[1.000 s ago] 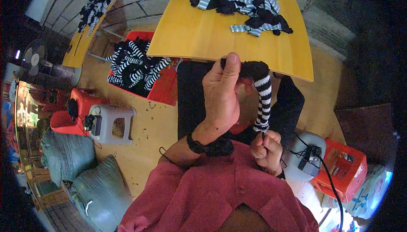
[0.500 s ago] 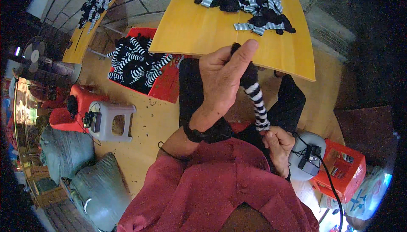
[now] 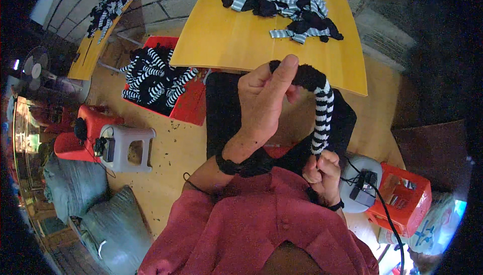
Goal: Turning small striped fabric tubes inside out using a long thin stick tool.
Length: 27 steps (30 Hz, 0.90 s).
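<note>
A narrow knitted tube [image 3: 323, 111], banded black and white with a fuzzy black end, runs between my two hands. My left hand [image 3: 261, 99] grips the black end, thumb pressed on top, just in front of the table edge. Lower down, my right hand [image 3: 324, 172] pinches the striped end near my body. From one hand to the other the tube bends over in an arch. On the yellow table [image 3: 216, 28] lies a pile of black fuzzy and grey-striped knit pieces [image 3: 297, 8].
A red crate [image 3: 190, 106] at left holds many striped tubes [image 3: 156, 76]. Further left are a grey stool [image 3: 128, 147], red stool [image 3: 98, 119], stuffed sacks [image 3: 118, 230] and a second table [image 3: 85, 54]. At right, a cable [image 3: 390, 219] hangs near a red plastic stool [image 3: 402, 199].
The tube has gone from fairly straight to an arch bowed upward and right. My left hand has lowered slightly, and my right hand has shifted a little left. The view has shifted slightly.
</note>
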Motion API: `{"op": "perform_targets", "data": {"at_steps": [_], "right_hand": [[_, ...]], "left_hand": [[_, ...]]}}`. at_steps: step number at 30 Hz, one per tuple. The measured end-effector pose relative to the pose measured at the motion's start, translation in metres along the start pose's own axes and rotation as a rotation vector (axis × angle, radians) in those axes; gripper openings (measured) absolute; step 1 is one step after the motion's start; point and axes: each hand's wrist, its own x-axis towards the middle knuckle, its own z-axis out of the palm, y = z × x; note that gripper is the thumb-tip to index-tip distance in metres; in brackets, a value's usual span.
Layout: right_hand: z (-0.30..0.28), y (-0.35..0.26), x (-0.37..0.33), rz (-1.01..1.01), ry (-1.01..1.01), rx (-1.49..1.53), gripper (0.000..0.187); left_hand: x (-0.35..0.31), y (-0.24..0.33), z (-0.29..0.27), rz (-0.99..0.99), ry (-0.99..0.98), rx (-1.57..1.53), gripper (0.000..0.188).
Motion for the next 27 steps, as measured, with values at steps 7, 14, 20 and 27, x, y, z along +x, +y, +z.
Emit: {"op": "perform_targets", "data": {"at_steps": [7,14,20,27], "right_hand": [[0.007,-0.002,-0.01,-0.222,0.202,-0.531,0.029],[0.014,-0.01,-0.018,-0.456,0.422,-1.185,0.011],[0.017,-0.009,-0.017,-0.586,0.436,-1.378,0.011],[0.025,-0.002,-0.016,-0.553,0.535,-1.296,0.012]], "left_hand": [[-0.003,-0.002,-0.011,0.052,-0.209,-0.192,0.011],[-0.002,0.002,-0.018,-0.109,-0.351,-0.393,0.022],[-0.002,0.001,-0.025,-0.199,-0.455,-0.428,0.033],[-0.007,-0.01,-0.018,-0.264,-0.552,-0.772,0.035]]}}
